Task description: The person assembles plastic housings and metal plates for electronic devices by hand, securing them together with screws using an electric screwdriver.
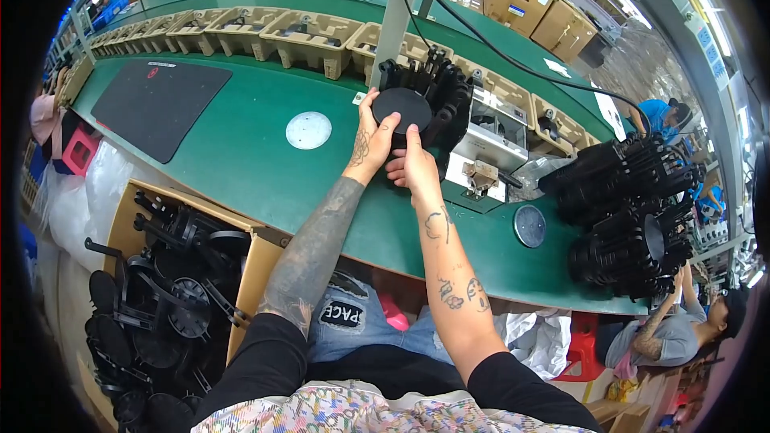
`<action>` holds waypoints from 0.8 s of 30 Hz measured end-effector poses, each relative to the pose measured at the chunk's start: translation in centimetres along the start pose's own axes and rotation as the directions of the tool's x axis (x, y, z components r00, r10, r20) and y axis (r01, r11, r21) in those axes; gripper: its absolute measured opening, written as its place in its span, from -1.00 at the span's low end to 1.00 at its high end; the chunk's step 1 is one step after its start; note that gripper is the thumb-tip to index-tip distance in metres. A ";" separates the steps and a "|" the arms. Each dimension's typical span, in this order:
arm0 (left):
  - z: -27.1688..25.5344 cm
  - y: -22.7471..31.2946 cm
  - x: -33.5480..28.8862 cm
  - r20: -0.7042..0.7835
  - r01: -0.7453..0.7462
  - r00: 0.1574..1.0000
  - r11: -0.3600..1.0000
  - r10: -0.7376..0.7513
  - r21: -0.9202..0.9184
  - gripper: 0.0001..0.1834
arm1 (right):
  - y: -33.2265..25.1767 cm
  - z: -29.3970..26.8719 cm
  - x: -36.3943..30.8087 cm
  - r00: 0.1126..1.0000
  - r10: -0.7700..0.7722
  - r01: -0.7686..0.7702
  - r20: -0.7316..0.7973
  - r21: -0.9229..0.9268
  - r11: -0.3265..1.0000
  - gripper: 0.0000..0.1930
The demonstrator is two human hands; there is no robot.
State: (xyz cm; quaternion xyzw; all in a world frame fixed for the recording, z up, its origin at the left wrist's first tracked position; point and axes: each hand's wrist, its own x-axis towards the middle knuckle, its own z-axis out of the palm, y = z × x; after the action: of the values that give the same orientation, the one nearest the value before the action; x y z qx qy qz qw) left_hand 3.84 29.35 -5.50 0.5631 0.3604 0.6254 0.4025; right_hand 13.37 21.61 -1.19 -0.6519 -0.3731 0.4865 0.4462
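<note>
Over the green bench, a black round plastic base (401, 106) is gripped between my two hands, its flat face turned toward me. My left hand (374, 135) wraps its left edge, with the thumb lying on the face. On the lower right edge my right hand (417, 165) presses its thumb, while the other fingers curl below. Right behind the base stands a cluster of black plastic parts (449, 96); I cannot tell whether they touch it. A small metal bench machine (489, 140) sits to the right of my hands.
A white disc (309, 130) and a dark mat (164, 104) lie left; a grey round plate (529, 226) lies right, near stacked black parts (630, 248). Tan trays (313, 36) line the back. A carton (257, 273) of black parts stands lower left. A co-worker (670, 337) is at right.
</note>
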 end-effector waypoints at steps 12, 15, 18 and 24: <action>1.9 0.3 -2.6 -0.097 -0.082 0.991 0.993 0.090 0.083 -0.05 | -0.2 -0.2 0.4 0.997 0.017 -0.013 -0.072 0.047 0.999 -0.22; 1.5 0.1 -2.6 -0.052 -0.071 0.996 0.992 0.077 0.103 -0.02 | -0.7 0.6 -1.4 0.997 -0.013 0.019 -0.072 0.082 0.996 -0.34; 1.4 0.1 -2.5 -0.040 -0.115 0.992 0.983 0.122 0.145 -0.03 | 0.3 1.1 -1.0 0.983 -0.092 0.112 -0.157 0.124 0.986 -0.37; 1.9 -0.1 -3.5 -0.026 -0.143 0.988 0.970 0.151 0.197 0.00 | -0.7 0.7 0.7 0.965 -0.169 0.152 -0.199 -0.095 0.984 -0.08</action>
State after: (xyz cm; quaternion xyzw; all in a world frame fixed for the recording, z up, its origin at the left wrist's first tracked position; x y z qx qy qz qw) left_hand 5.88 26.24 -6.83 0.6120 0.3852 0.6265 0.2908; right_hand 12.86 22.64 -0.85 -0.6835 -0.3952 0.3634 0.4945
